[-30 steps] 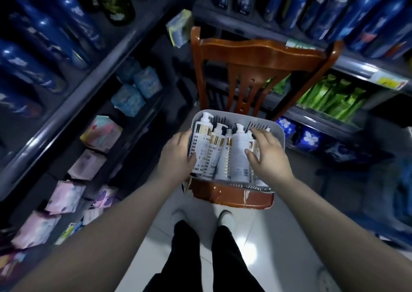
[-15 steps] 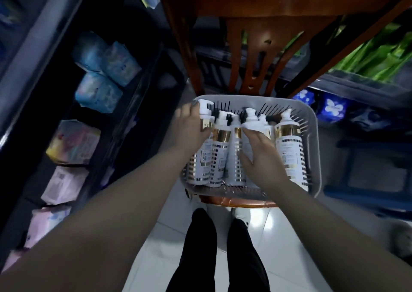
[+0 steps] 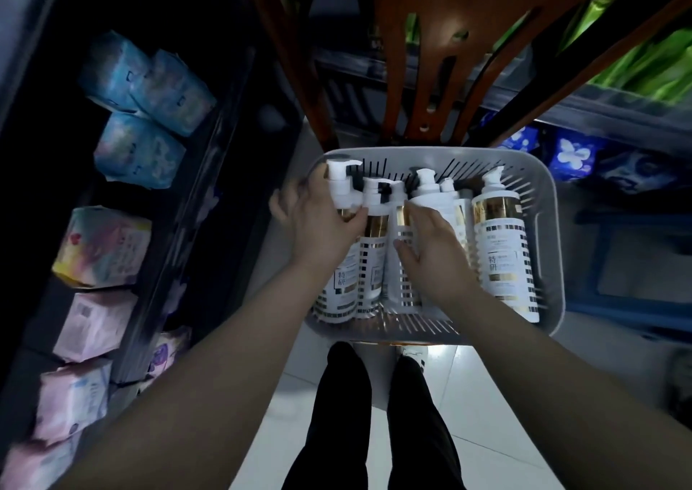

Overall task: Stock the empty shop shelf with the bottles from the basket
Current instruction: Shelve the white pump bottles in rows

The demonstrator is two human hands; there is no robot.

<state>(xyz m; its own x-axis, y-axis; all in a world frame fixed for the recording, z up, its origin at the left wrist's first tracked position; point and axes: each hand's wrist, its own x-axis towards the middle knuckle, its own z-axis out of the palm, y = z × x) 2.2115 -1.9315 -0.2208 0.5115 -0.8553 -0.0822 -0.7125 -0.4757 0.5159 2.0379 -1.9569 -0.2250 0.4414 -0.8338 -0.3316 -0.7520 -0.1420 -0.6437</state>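
A grey slotted basket (image 3: 539,194) rests on a wooden chair seat in front of me. Several white pump bottles with gold bands lie side by side in it. My left hand (image 3: 318,227) wraps around the neck of the leftmost bottle (image 3: 339,291), just under its pump. My right hand (image 3: 434,253) is closed around a bottle in the middle (image 3: 430,199), covering most of its body. A bottle at the right (image 3: 503,253) lies free of both hands.
The wooden chair back (image 3: 423,59) rises right behind the basket. A dark shelf unit (image 3: 179,227) with soft blue and pink packs (image 3: 138,152) runs along the left. Green packs (image 3: 644,74) and blue packs fill shelves at the right. My legs stand on white floor tiles (image 3: 486,414).
The view has tipped down and closed in on the basket. My left hand has slid up to the leftmost bottle's neck. My right hand stays on a middle bottle.
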